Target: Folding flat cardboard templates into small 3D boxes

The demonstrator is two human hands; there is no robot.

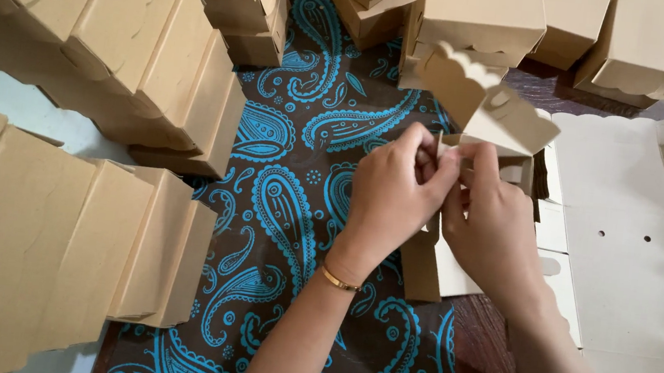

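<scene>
My left hand [393,193] and my right hand [492,224] meet at the middle of the view, both pinching a half-folded brown cardboard box [488,112]. Its scalloped flaps stick up beyond my fingers, and a lower panel [426,270] hangs below my hands. A gold bracelet [336,279] sits on my left wrist. The box is held above a dark cloth [289,207] with a blue paisley pattern.
Rows of folded brown boxes [54,248] line the left side, with more rows at upper left [141,51] and stacks along the top [482,13]. Flat unfolded box blanks [636,268], pale side up, lie at right on a dark wooden surface [488,343].
</scene>
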